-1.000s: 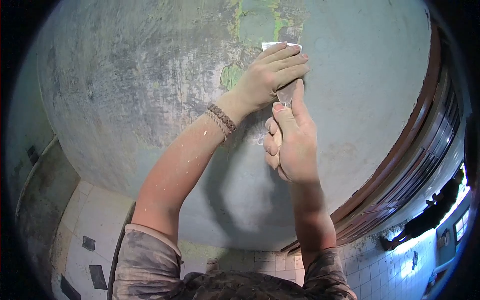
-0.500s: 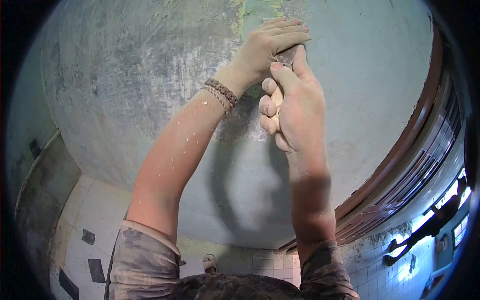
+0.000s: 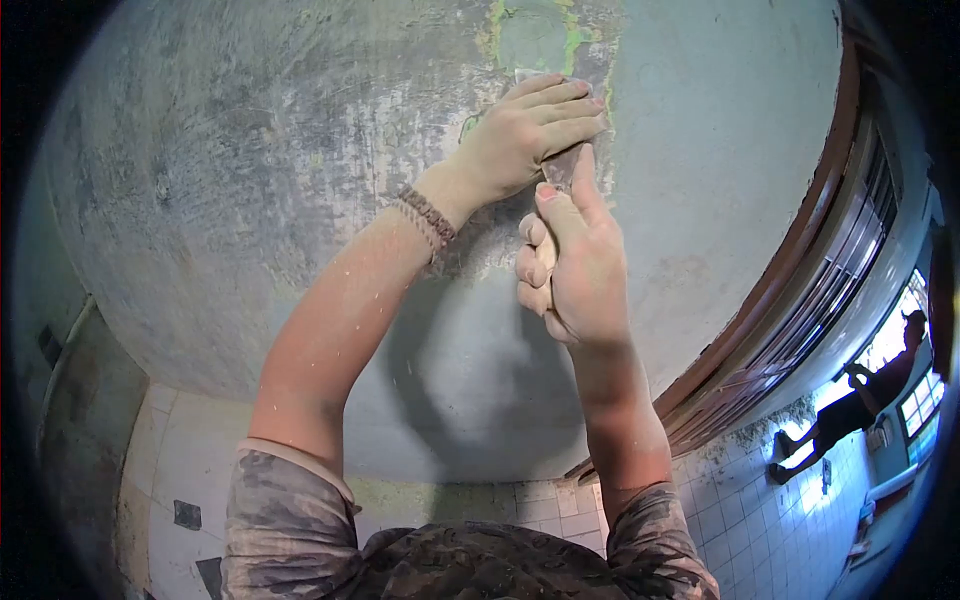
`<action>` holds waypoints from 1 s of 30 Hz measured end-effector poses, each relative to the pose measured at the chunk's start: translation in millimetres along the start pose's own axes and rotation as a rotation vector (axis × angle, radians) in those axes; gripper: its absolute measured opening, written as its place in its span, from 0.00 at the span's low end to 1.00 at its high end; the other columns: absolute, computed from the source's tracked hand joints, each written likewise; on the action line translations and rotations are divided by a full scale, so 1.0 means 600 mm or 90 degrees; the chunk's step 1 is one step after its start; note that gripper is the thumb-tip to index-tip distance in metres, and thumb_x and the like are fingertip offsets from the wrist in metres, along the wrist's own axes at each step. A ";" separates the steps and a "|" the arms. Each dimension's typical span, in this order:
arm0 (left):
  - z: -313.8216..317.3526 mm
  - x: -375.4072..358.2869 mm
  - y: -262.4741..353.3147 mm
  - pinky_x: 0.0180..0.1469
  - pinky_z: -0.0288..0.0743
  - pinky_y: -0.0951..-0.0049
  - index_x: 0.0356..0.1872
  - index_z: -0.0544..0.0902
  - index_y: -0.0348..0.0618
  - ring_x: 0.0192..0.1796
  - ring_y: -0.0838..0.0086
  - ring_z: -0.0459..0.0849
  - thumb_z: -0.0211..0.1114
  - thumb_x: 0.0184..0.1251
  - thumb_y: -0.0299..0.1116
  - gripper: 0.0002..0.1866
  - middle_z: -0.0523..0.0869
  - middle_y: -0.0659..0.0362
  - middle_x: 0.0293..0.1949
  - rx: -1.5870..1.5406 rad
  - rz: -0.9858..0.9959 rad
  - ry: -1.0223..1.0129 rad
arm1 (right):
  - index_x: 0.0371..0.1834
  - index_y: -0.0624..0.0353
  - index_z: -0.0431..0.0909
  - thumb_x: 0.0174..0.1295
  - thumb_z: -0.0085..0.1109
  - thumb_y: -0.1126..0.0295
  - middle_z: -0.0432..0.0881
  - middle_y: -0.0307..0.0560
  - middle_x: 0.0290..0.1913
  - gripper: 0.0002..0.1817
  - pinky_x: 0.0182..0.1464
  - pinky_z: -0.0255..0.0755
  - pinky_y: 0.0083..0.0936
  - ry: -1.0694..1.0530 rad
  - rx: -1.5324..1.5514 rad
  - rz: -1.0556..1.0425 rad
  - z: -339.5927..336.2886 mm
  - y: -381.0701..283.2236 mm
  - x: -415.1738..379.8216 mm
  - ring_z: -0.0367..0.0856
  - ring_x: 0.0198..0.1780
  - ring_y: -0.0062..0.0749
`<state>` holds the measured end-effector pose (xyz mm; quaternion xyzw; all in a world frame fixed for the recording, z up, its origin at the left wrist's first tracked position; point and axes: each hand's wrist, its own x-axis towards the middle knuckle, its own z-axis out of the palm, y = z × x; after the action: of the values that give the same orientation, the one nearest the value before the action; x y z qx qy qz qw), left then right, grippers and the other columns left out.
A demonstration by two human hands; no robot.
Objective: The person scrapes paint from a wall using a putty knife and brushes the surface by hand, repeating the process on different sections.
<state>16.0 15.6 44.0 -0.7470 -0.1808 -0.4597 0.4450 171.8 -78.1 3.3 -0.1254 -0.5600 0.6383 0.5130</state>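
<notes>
Against the upright wall (image 3: 680, 130) is a scraper (image 3: 563, 168), its metal blade partly showing. My right hand (image 3: 590, 265) is closed round the pale handle, with the index finger stretched along the blade. My left hand (image 3: 520, 135) lies across the blade, its fingers straight and pressing it toward the wall. A corner of the blade shows above the left fingers; the rest of its edge is hidden. Both hands are coated with pale dust. The wall around them has a rough, scuffed grey area and a patch (image 3: 535, 40) with yellow-green edges.
To the right runs a brown frame with window bars (image 3: 800, 290). Beyond it, a person (image 3: 860, 400) stands on the tiled floor (image 3: 735, 520) by bright windows. Dark flat pieces (image 3: 187, 514) lie on the floor at lower left. A low ledge (image 3: 85, 400) is at far left.
The view has tilted, so the wall patch, both hands and the scraper appear lower and slightly to the left. Both hands keep their hold. More of the other person shows.
</notes>
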 end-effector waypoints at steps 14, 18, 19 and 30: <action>-0.032 0.064 -0.068 0.72 0.71 0.58 0.53 0.86 0.48 0.64 0.63 0.82 0.70 0.60 0.34 0.18 0.88 0.60 0.57 -0.011 0.063 -0.007 | 0.83 0.44 0.45 0.74 0.48 0.66 0.69 0.35 0.28 0.36 0.12 0.55 0.15 -0.026 0.032 -0.064 0.041 -0.027 0.038 0.65 0.17 0.16; -0.028 0.011 -0.030 0.71 0.71 0.55 0.53 0.86 0.49 0.65 0.62 0.81 0.68 0.62 0.33 0.17 0.87 0.59 0.58 -0.009 0.052 -0.015 | 0.84 0.42 0.44 0.76 0.45 0.67 0.70 0.34 0.27 0.36 0.11 0.54 0.11 0.036 0.009 -0.061 0.044 0.012 0.017 0.64 0.17 0.13; -0.031 -0.006 -0.023 0.73 0.69 0.54 0.54 0.86 0.49 0.66 0.61 0.80 0.68 0.61 0.33 0.19 0.86 0.58 0.60 -0.011 0.046 -0.034 | 0.84 0.42 0.43 0.76 0.45 0.67 0.70 0.34 0.27 0.36 0.11 0.55 0.11 0.016 0.036 -0.052 0.036 0.035 0.009 0.64 0.16 0.13; -0.047 0.012 -0.060 0.74 0.67 0.55 0.56 0.86 0.48 0.68 0.61 0.78 0.68 0.60 0.34 0.21 0.86 0.59 0.60 0.024 0.063 -0.026 | 0.83 0.47 0.45 0.76 0.46 0.66 0.68 0.34 0.26 0.35 0.12 0.54 0.14 0.004 0.028 -0.070 0.059 0.024 0.035 0.61 0.16 0.12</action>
<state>-19.6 10.3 73.0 -0.7557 -0.1611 -0.4182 0.4776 129.4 -79.7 11.9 -0.0856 -0.5502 0.6209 0.5517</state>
